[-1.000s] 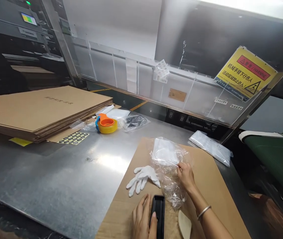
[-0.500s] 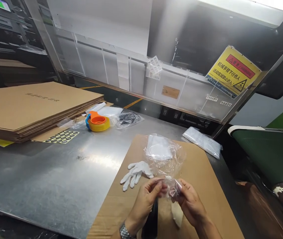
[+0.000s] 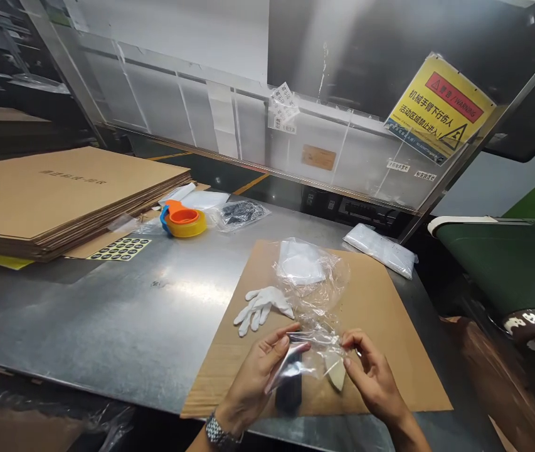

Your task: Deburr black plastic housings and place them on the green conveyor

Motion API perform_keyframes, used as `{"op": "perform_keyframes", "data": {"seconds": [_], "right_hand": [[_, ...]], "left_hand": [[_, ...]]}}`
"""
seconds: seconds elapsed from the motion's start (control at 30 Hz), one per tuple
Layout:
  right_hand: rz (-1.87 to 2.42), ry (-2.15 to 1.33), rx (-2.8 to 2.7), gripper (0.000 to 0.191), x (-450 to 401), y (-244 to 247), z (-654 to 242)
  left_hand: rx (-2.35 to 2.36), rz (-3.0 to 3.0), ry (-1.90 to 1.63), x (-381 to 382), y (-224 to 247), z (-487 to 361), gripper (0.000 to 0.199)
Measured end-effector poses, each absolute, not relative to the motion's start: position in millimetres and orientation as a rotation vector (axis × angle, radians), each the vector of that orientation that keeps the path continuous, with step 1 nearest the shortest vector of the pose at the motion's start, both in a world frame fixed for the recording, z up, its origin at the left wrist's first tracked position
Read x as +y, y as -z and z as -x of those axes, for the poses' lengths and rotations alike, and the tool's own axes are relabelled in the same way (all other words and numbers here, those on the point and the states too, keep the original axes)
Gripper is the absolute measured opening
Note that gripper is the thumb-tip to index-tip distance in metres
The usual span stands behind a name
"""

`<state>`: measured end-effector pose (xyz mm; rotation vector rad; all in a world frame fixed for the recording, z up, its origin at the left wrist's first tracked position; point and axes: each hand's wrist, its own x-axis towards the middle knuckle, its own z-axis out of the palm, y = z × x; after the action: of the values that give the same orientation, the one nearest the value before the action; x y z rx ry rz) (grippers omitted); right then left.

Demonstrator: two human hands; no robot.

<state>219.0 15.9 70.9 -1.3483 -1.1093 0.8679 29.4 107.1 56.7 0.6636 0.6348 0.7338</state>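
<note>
Stretched between both hands is a clear plastic bag, held over the near part of a flat cardboard sheet. My left hand, with a watch on the wrist, pinches the bag's left side. My right hand grips its right edge between thumb and fingertips. Under the bag lies a dark elongated object, partly hidden. Beside it is a pale, pointed piece whose kind I cannot make out. A white glove rests left of a crumpled clear bag with a white sheet inside.
Stacked cardboard fills the left of the metal table. Near it are a sticker sheet, a tape dispenser and a bagged dark item. A white packet lies at right, near a green conveyor belt.
My hands have moved apart, spreading the clear bag that was bunched between them. The camera view has shifted slightly, showing more of the table's near edge.
</note>
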Motion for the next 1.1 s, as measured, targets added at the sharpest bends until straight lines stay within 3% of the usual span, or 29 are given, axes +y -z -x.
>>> {"op": "perform_keyframes", "data": {"seconds": [0.1,0.23,0.5,0.8,0.9,1.0,1.1], "right_hand": [[1.159,-1.170,-0.862,0.052,10,-68,-216],[1.184,-1.569,-0.531,0.069,8,-59,-207],[1.130,-1.660,-0.694,0.034,-2,-55,-189],[1.267,-1.411,-0.871,0.032,-7,-63,-189],[1.358,-1.263,-0.917,0.031,-8,-66,-187],[1.464,-1.037,-0.971,0.023,-8,-72,-180],[1.575,-0.833,-1.186,0.017,-4,-82,-167]], "left_hand": [[0.544,-0.665,-0.666,103,-54,-22,0.052],[0.444,-0.759,-0.559,98,-49,-13,0.059],[0.358,-0.715,-0.461,94,-45,0,0.055],[0.478,-1.043,-0.413,99,-44,10,0.056],[0.816,-1.410,-0.721,97,-45,8,0.048],[1.124,-1.662,-1.053,83,-54,1,0.027],[0.799,-1.522,-0.725,64,-65,-12,0.026]]}}
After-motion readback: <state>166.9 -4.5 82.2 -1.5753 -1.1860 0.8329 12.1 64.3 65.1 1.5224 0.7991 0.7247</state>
